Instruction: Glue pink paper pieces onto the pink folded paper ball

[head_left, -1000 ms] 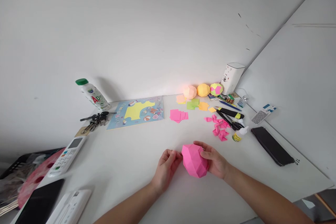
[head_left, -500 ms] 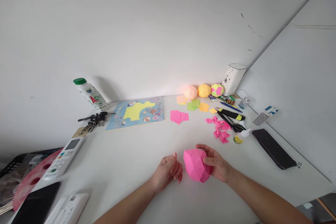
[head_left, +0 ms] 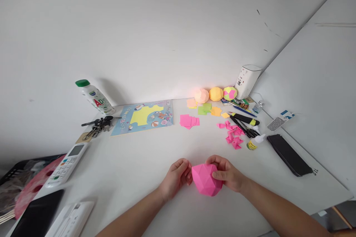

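Observation:
A faceted pink folded-paper ball [head_left: 207, 180], its top side seemingly unfinished or open, is held just above the table near the front. My right hand [head_left: 229, 174] grips it from the right, thumb on the near face and fingers over the upper rim. At its left edge is my left hand [head_left: 178, 177], fingers curled and thumb pressed to the forefinger. The fingertips meet the ball's left corner; whether they pinch the paper or something tiny is hidden. Loose folded pink paper pieces [head_left: 236, 142] lie beyond my right hand, and flat pink paper squares [head_left: 187, 120] lie farther back.
Three finished paper balls [head_left: 216, 94] line the wall beside a white box [head_left: 248, 81]. At right are scissors [head_left: 244, 127], a glue bottle [head_left: 254, 143] and a black pouch [head_left: 289, 155]. A picture book [head_left: 144, 117], bottle [head_left: 96, 98], keys [head_left: 101, 124] and remote [head_left: 66, 163] stand left.
The pink ball has shifted slightly left and tilted in my right hand. My left hand has closed the gap, its fingertips now at the ball's left corner.

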The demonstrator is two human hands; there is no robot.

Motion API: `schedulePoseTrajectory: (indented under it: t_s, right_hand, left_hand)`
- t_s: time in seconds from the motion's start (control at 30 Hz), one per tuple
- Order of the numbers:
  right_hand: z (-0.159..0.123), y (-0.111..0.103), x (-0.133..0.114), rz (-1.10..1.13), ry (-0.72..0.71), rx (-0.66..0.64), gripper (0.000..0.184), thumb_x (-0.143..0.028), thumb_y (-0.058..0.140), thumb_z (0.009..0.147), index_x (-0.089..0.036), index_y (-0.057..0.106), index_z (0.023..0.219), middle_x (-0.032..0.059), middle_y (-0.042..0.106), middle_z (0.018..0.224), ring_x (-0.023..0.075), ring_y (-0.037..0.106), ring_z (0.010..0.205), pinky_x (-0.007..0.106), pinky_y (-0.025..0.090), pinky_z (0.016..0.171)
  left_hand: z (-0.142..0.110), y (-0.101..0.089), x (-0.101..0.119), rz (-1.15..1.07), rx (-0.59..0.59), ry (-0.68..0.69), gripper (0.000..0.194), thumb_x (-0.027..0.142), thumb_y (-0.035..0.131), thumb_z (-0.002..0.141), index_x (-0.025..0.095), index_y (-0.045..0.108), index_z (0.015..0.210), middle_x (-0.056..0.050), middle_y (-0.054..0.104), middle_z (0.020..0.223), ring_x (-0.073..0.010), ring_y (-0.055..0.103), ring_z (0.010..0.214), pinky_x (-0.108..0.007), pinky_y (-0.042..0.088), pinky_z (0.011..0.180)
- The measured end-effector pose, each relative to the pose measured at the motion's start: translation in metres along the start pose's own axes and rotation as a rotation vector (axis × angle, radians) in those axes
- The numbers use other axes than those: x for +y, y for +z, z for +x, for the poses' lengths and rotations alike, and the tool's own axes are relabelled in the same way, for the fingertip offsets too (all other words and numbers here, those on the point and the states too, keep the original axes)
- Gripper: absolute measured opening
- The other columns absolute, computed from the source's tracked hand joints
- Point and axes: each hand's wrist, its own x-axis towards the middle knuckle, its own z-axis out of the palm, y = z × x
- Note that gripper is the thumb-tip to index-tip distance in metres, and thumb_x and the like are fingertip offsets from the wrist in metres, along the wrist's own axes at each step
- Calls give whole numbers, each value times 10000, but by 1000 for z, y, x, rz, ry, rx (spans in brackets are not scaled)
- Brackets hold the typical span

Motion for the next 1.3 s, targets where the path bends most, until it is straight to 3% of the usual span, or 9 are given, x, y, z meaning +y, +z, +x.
schedulePoseTrajectory:
  t_s: [0.37,0.57,0.67,0.77,0.8,0.87,0.97,1.13,1.3]
  right_hand:
    - [-1,-2,0,-64,-2,-44,346,-259,773,684,-192,618,985,12,611,859,119,583,749,252,434,664]
    - [-1,-2,1,-33,19,-59,344,-231,780,678,-180,631,983,5,613,815,108,577,708,230,428,632]
    - [-1,-3,0,97,28,-16,325,-232,798,650,-188,651,937,-8,626,768,104,582,674,222,428,617]
    - [1,-4,-2,222,39,45,319,-244,798,649,-208,662,935,-1,661,794,120,607,703,238,443,646]
    - [1,-5,-3,241,41,64,318,-243,792,657,-212,663,946,4,671,815,126,614,723,246,449,662]
    - [2,-5,-3,254,45,101,314,-226,779,671,-218,664,964,6,680,840,130,617,744,253,451,680]
    - [3,-5,-2,244,61,135,310,-215,756,695,-221,662,990,8,681,844,132,612,742,256,444,677]
    - [3,-4,-2,233,58,119,383,-245,706,742,-245,622,1115,33,678,938,161,607,808,284,432,727]
    - [3,-1,-5,210,39,23,452,-241,700,743,-256,585,1180,48,652,1057,174,594,891,294,421,772]
  left_hand:
    - [-4,2,2,47,27,27,368,397,750,659,150,492,567,27,516,520,-80,434,470,-224,290,493]
    - [-1,-1,-2,-45,-32,68,489,495,596,784,166,393,485,29,455,477,-85,404,441,-236,262,477]
    - [0,-3,-3,-70,-49,119,562,519,477,853,151,426,431,5,461,488,-96,447,476,-255,336,526]
    - [-2,-2,-1,-83,-85,118,250,380,560,852,159,667,809,-40,635,771,-146,584,732,-299,428,743]
    - [-3,-2,1,-85,-124,92,211,330,588,842,191,656,986,-55,656,911,-172,597,855,-329,421,831]
    - [-5,-3,4,-75,-223,45,312,295,593,841,208,604,1140,-93,637,1094,-220,566,1035,-388,368,953]
    - [-6,-4,7,-50,-328,21,335,316,564,856,167,602,1154,-144,603,1190,-270,522,1136,-441,311,1016]
    - [-6,-5,8,-154,-375,-81,425,410,420,909,192,511,1262,-160,478,1343,-311,473,1199,-500,348,982]
    - [-7,-1,10,-147,-404,-99,410,353,432,913,164,497,1271,-177,526,1267,-296,524,1130,-471,385,943]
